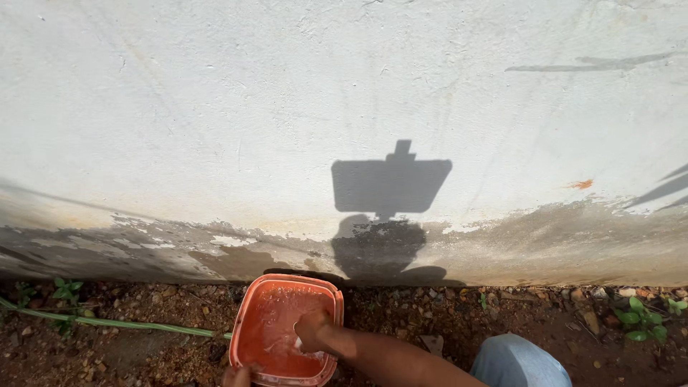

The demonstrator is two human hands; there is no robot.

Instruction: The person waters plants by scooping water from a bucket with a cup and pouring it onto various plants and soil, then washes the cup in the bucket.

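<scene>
Inside orange tub (247,315), right hand (312,331) dipped, fingers curled.

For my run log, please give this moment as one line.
right hand dipped in orange tub | left hand on tub rim | white wall ahead

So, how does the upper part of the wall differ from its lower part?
The upper part of the wall is pale, whitish and mostly clean; the lower part of the wall is darker, grey-brown and stained. The upper part looks smooth and even, while the lower part has patchy, flaking spots. Only the lower part meets the ground, behind the orange tub. Both carry parts of one shadow.
</scene>
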